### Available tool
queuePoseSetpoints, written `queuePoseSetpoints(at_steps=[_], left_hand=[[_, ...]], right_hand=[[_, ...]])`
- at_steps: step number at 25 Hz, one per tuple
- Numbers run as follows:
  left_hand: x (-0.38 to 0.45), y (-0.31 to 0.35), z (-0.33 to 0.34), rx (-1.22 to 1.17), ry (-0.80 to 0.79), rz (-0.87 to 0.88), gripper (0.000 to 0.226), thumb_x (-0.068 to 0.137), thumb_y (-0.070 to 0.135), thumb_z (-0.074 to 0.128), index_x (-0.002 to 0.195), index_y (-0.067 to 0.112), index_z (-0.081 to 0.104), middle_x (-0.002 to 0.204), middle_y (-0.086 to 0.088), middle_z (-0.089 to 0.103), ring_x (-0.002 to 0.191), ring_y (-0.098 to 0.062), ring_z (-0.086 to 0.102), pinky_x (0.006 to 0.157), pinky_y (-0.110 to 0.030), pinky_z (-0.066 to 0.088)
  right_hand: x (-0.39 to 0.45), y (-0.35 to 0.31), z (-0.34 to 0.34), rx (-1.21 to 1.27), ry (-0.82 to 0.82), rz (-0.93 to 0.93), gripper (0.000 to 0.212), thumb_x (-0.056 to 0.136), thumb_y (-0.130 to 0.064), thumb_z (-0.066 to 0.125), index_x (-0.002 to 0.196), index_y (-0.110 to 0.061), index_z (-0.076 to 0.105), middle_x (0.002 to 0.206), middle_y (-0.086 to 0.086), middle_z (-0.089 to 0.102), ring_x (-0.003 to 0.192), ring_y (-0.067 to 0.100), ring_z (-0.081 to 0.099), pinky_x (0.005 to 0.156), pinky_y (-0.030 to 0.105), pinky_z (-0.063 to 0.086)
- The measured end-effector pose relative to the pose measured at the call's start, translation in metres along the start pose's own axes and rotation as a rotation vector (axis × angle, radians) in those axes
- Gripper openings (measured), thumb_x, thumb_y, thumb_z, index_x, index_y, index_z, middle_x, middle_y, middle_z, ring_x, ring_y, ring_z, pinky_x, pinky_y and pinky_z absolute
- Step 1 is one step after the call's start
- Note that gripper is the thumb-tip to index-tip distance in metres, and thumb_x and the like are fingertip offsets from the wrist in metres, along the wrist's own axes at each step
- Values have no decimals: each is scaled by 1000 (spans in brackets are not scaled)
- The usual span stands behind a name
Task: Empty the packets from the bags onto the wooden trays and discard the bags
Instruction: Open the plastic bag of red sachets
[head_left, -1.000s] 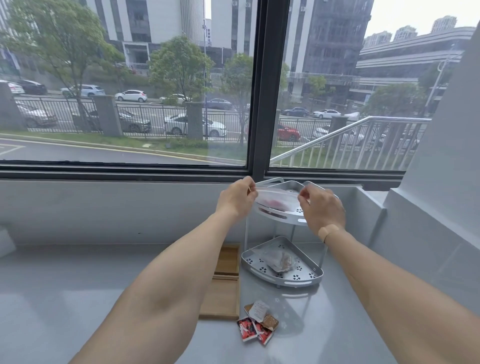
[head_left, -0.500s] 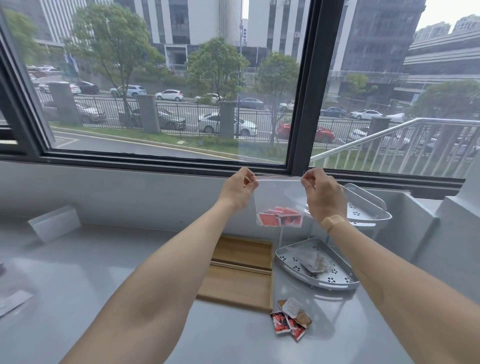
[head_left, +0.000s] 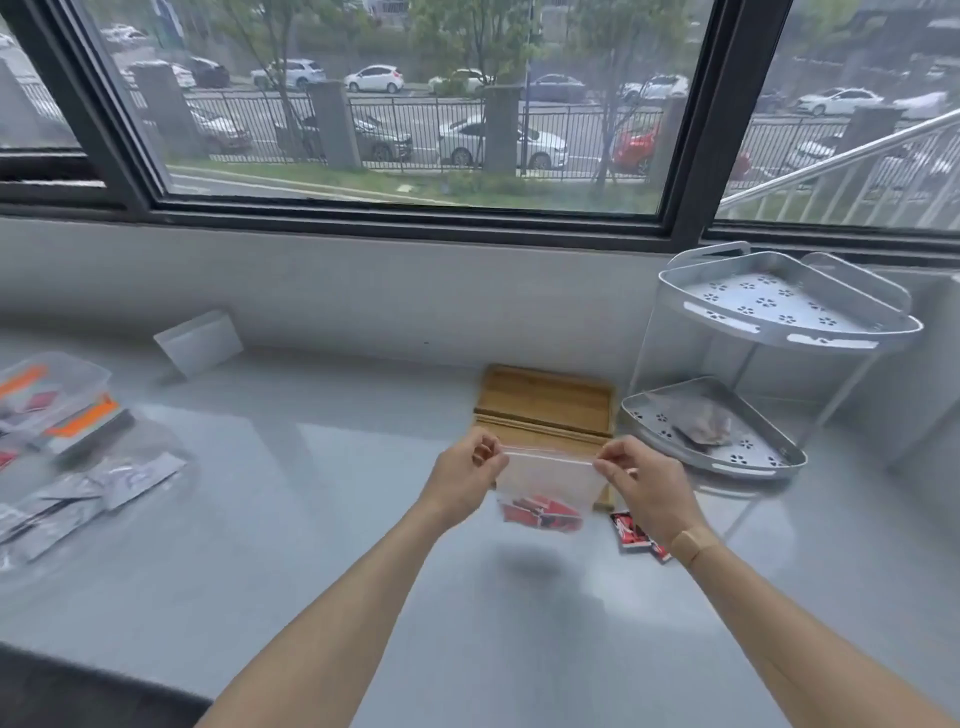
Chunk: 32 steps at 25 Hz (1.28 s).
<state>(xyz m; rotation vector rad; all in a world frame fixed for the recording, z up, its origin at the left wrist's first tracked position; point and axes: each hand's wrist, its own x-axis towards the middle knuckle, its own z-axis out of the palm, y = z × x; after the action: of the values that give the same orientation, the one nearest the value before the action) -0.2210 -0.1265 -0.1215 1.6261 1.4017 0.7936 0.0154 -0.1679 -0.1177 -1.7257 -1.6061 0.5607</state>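
On the glossy grey worktop (head_left: 311, 519), left hand (head_left: 464, 480) and right hand (head_left: 644, 488) pinch the top corners of a clear plastic bag (head_left: 550, 480) holding red packets (head_left: 540, 513), now lowered before the wooden trays (head_left: 545, 400), left of the perforated metal rack (head_left: 779, 317).

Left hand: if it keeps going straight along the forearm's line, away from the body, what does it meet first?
Probably the wooden trays, just beyond the left hand that pinches the clear bag by its top corner. Depth is unclear; held high, it could pass over them toward the wall.
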Motion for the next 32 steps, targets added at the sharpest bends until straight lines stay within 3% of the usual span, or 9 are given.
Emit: queuePoseSetpoints(at_steps=[3,6,12,15,18,21,24,28,32], left_hand=[[-17,-22,6,-18,-2,-31,10,92,18,62,83,20,58,82,7,60,79,-9,56,73,-12,43],[-27,-36,12,-76,18,-65,14,92,17,62,81,25,58,86,7,62,82,-7,58,74,-8,43],[-45,-43,29,-239,148,-179,5,92,17,62,96,20,62,93,10,66,88,-9,62,74,-6,45],[-52,-35,32,-345,132,-274,25,89,25,67,109,27,53,104,12,66,92,-8,65,79,-18,49],[-64,-30,37,-481,52,-476,35,82,40,74,103,22,54,103,5,68,96,-19,70,91,-39,53],[-71,-28,34,-535,-105,-624,28,87,36,70,97,11,64,91,-2,73,77,-17,72,76,-34,57],[-69,-33,23,-452,-142,-634,13,88,20,64,93,9,69,84,-3,74,67,-13,69,63,-27,55],[-66,-41,8,-410,-173,-589,7,85,18,68,87,12,69,76,0,72,64,-14,65,58,-25,52],[-64,-45,5,-353,-240,-513,12,84,25,70,79,15,66,73,1,69,67,-11,62,61,-25,50]], right_hand=[[-26,14,17,52,-14,74,10,87,-20,70,80,-25,65,73,-12,67,73,7,64,69,34,54],[-49,18,30,56,-7,73,12,87,-17,70,80,-26,66,76,-18,67,80,0,61,70,23,48],[-80,15,55,41,-24,61,8,82,-20,72,87,-27,70,74,-13,68,71,7,63,68,29,52],[-83,8,69,-105,34,-58,8,82,-19,70,88,-25,71,71,-11,64,60,9,58,59,32,52],[-89,2,85,-286,118,-280,13,83,-21,58,88,-22,70,68,-7,61,50,16,58,42,31,49],[-98,-3,101,-364,138,-376,18,83,-22,53,90,-22,70,67,-6,60,48,16,58,35,29,45],[-103,-8,108,-330,110,-365,16,83,-26,58,92,-24,71,71,-8,63,53,11,61,37,26,46],[-103,-23,100,-72,-51,-107,22,83,-49,64,97,-33,70,73,-16,62,57,6,59,50,20,49],[-79,-38,91,345,-243,320,11,86,-37,68,89,-29,74,75,-11,72,62,8,66,59,22,49]])
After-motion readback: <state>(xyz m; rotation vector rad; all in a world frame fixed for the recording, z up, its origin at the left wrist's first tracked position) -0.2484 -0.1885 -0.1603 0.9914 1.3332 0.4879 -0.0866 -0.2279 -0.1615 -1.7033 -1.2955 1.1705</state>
